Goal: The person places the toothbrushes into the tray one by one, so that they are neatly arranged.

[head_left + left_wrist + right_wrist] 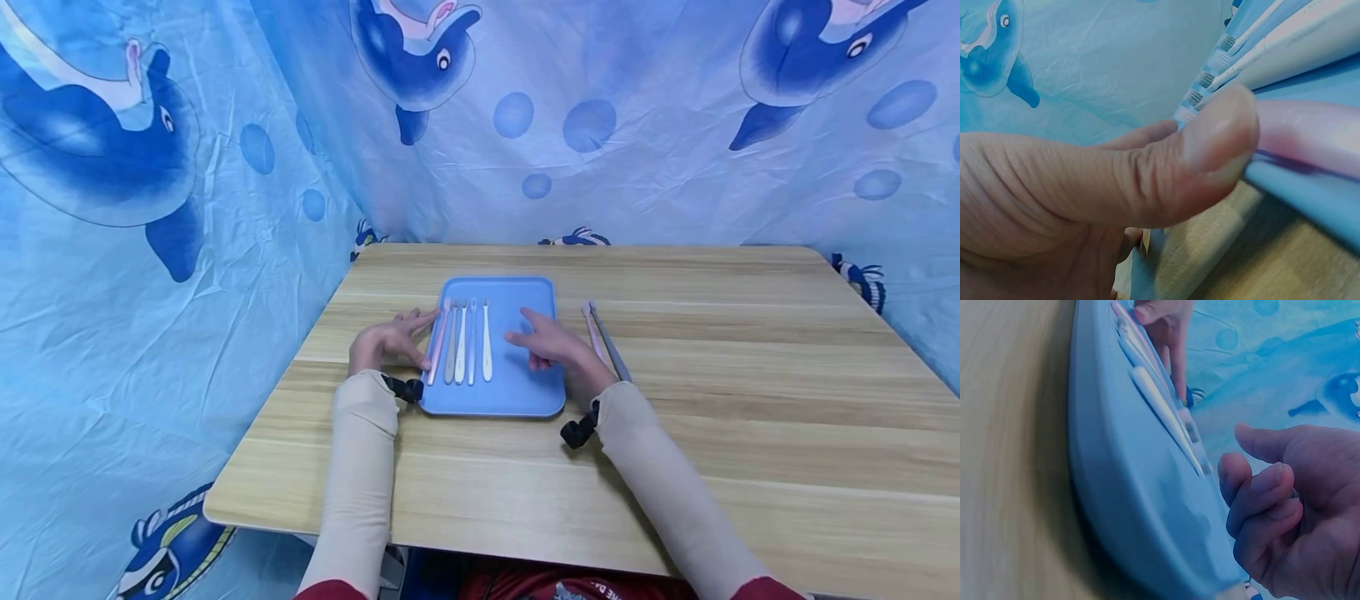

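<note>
A row of several toothbrushes lies on a blue tray, heads toward the far side. Leftmost is a pink toothbrush, then a grey toothbrush and a white toothbrush. A pale blue toothbrush and another white toothbrush follow. My left hand is at the tray's left edge, its thumb at the pink handle's end and its fingers stretched toward the head. Over the tray's right half, my right hand holds nothing; its fingers are loosely bent, the thumb extended.
Right of the tray, a second pink toothbrush and a dark grey toothbrush lie on the wooden table, their heads close together. A blue cloth with whale pictures hangs behind and at the left.
</note>
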{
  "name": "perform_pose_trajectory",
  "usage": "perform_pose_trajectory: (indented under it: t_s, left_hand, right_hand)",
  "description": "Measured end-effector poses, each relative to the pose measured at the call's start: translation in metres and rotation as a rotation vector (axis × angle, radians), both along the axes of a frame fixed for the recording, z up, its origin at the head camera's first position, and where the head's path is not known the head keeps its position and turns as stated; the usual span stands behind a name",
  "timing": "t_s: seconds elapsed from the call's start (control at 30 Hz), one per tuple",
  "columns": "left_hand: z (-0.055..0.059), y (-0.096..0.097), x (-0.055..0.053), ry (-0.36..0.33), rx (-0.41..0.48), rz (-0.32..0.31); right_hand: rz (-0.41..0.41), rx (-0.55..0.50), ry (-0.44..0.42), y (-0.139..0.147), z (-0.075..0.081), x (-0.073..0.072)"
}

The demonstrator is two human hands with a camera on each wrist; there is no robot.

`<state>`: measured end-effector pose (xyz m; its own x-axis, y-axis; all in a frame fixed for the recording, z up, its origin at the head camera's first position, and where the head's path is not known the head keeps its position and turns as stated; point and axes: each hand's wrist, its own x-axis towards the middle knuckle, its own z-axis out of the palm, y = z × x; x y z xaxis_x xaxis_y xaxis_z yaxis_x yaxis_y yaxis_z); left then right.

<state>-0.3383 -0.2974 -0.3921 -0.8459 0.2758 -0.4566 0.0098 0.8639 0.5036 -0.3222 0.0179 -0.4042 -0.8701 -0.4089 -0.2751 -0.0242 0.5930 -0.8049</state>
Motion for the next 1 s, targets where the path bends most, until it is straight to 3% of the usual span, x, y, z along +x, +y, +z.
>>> perform_pose_trajectory:
  t_s: [0.33, 0.57, 1.0]
  left_hand:
    - [-0.001, -0.002, 0.001, -0.004, -0.002, 0.017]
    - [0.000, -0.001, 0.000, -0.016, 0.026, 0.020]
    - [-0.005, -0.003, -0.003, -0.006, -0.007, 0.005]
  right_hand:
    - [-0.005, -0.021, 0.020, 0.022, 0.009, -0.001]
    - [-0.023, -0.039, 0.036, 0.040, 0.010, -0.003]
    - [-0.066, -0.037, 0.036, 0.085, 0.011, -0.006]
